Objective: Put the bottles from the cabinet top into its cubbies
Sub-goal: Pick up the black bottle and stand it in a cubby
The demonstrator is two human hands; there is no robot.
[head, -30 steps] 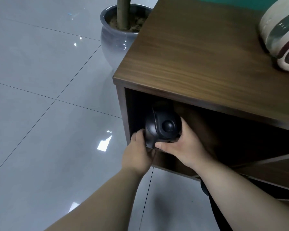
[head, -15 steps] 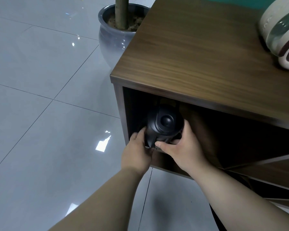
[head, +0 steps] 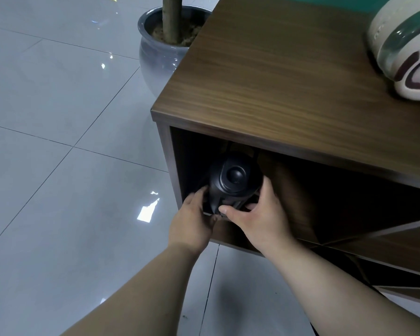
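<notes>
Black bottle has moved deeper into the left cubby over the last second, at 9 o'clock under the cabinet top. Left hand and right hand both clamped on it. Placement nearly complete.

I'm looking down on glossy pale grey floor tiles with dark grout lines and bright light glints. A grey ceramic planter holding a trunk in soil stands just beside the wood-grain furniture.
</notes>
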